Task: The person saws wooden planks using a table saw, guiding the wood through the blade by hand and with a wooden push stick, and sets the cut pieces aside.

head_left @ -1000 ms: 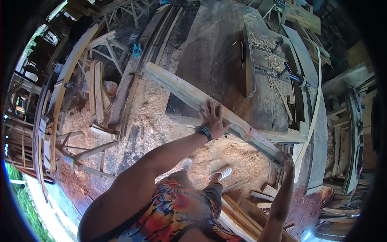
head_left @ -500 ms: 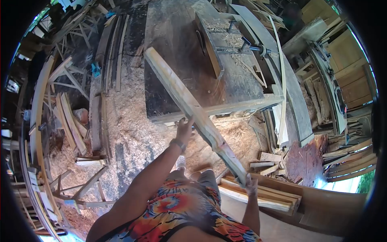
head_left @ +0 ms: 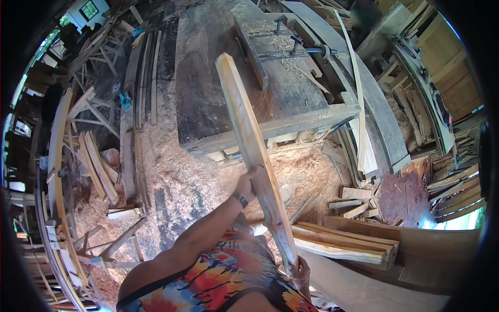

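A long, rough wooden beam (head_left: 258, 151) is held off the ground in front of my body, its far end over the workbench and its near end beside my shirt. My left hand (head_left: 247, 186), with a watch on its wrist, grips the beam's left side around the middle; its fingers are partly hidden behind the wood. My right hand (head_left: 299, 271) is closed around the near end, low in the view.
The workbench (head_left: 208, 104) has a fence board (head_left: 252, 54) and clamps (head_left: 297, 42) on it. Stacked beams (head_left: 343, 246) lie at the lower right. Sawdust (head_left: 179, 166) covers the floor. Trestles (head_left: 99, 112) stand at the left.
The beam has turned from a diagonal across the bench to a steeper line towards my body. My left hand has moved from on top to its side, and my right hand has come down and inward.
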Available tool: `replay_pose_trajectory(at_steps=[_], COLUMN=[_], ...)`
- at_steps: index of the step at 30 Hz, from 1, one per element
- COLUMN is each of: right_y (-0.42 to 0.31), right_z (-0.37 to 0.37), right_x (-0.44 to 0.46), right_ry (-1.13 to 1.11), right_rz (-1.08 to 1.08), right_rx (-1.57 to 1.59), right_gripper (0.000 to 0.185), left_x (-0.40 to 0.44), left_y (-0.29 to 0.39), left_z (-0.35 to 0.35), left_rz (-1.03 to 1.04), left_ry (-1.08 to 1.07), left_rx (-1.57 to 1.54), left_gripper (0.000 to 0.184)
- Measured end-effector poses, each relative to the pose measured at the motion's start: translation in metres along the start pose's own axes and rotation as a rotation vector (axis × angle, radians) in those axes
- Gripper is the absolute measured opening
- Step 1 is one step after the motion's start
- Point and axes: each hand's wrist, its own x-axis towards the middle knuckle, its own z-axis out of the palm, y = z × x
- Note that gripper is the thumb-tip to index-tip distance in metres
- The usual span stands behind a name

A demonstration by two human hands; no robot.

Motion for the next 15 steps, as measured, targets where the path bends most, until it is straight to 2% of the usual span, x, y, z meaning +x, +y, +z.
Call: replay_pose_trajectory(at_steps=[3, 4, 7, 10, 12, 15], right_y=[-0.013, -0.022, -0.025, -0.066, -0.068, -0.074], right_z=[-0.021, -0.025, -0.024, -0.022, -0.02, -0.013], right_x=[-0.023, -0.029, -0.032, -0.024, -0.019, -0.016], right_ry=[0.012, 0.009, 0.041, 0.041, 0.017, 0.047], right_rz=[-0.061, -0.02, -0.038, 0.058, 0.042, -0.024], right_rx=[-0.093, -0.131, -0.004, 0.097, 0.061, -0.045], right_gripper=[0.07, 0.074, 0.073, 0.069, 0.064, 0.055], left_x=[-0.008, -0.007, -0.005, 0.005, 0.01, 0.018], left_y=[-0.026, -0.03, -0.031, -0.027, -0.019, -0.003], left_z=[0.013, 0.017, 0.03, 0.032, 0.036, 0.03], left_rz=[-0.018, -0.02, 0.0, 0.085, 0.136, 0.051], left_ry=[-0.01, -0.011, 0.054, 0.064, 0.077, 0.035], left_rx=[0.029, 0.03, 0.054, 0.137, 0.219, 0.302], left_gripper=[0.044, 0.045, 0.044, 0.041, 0.04, 0.047])
